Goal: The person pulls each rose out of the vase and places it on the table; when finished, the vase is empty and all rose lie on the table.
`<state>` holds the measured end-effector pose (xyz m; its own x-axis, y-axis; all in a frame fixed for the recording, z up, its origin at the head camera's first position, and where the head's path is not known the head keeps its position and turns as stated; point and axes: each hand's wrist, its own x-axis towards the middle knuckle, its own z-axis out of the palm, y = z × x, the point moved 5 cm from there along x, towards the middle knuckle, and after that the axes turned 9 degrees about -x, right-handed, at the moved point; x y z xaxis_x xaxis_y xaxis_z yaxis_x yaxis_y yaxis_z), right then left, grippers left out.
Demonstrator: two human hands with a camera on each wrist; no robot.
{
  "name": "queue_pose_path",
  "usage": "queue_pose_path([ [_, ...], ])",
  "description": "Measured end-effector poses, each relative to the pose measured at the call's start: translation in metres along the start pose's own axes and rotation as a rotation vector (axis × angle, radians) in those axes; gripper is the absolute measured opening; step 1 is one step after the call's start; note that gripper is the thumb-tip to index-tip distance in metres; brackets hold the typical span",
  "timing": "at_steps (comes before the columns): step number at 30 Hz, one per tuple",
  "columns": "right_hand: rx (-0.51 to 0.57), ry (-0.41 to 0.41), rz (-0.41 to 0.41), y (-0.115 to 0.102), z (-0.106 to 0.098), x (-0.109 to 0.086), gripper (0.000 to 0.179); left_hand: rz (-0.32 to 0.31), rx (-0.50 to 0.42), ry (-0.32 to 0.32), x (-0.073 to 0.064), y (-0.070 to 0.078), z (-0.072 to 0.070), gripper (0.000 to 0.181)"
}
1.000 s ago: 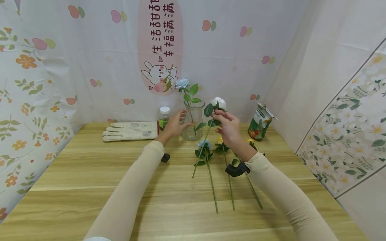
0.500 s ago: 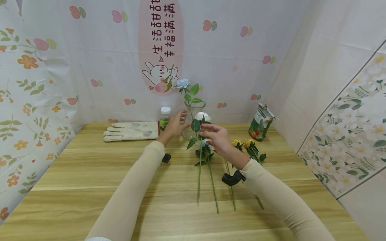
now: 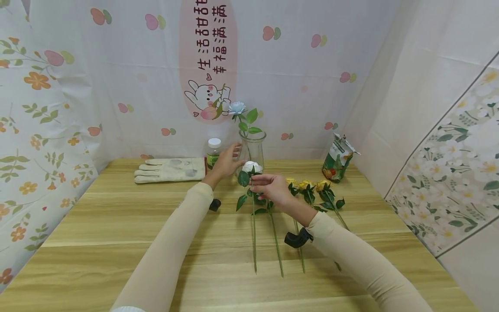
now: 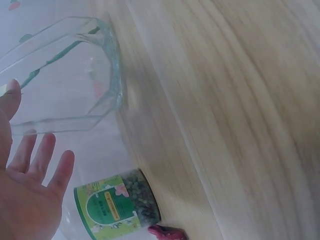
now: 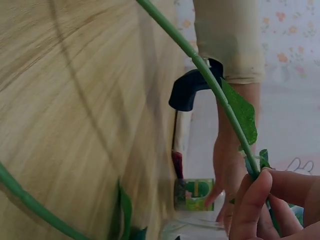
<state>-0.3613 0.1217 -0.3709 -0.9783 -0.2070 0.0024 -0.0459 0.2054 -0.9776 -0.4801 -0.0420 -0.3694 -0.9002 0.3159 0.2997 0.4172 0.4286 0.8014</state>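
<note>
My right hand (image 3: 270,187) pinches the green stem of a white artificial rose (image 3: 252,167) just below its bloom, in front of the vase. In the right wrist view, thumb and fingertips grip that stem (image 5: 220,95), which slants across the picture. A clear glass vase (image 3: 256,148) stands upright, holding one light blue rose (image 3: 237,108). At the vase's left side is my left hand (image 3: 226,161), its fingers spread and fairly straight. The left wrist view shows these fingertips (image 4: 65,161) beside the glass; whether they touch it I cannot tell.
Several yellow roses (image 3: 306,185) lie right of the vase, and another stem (image 3: 276,242) lies nearer. A white-capped jar (image 3: 213,151) and a work glove (image 3: 171,170) lie left. A printed pouch (image 3: 337,159) stands at the back right, before the curtain.
My right hand has moved left and lower with the white rose, whose stem has swung from slanted to nearly straight toward me. The left hand stays by the vase.
</note>
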Motion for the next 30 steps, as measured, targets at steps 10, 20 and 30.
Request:
queue_pose_path([
  [10, -0.077, -0.122, 0.047, 0.019, 0.012, -0.001, 0.036, 0.037, -0.006, -0.018, 0.0, -0.003, -0.002, 0.066],
  [20, -0.17, -0.117, 0.112, 0.029, 0.022, 0.007, 0.034, 0.053, -0.026, -0.022, 0.001, -0.003, -0.003, 0.065],
  [30, -0.24, -0.091, 0.135, 0.035, 0.028, 0.013, 0.029, 0.044, -0.009, -0.028, 0.002, -0.003, -0.001, 0.066],
])
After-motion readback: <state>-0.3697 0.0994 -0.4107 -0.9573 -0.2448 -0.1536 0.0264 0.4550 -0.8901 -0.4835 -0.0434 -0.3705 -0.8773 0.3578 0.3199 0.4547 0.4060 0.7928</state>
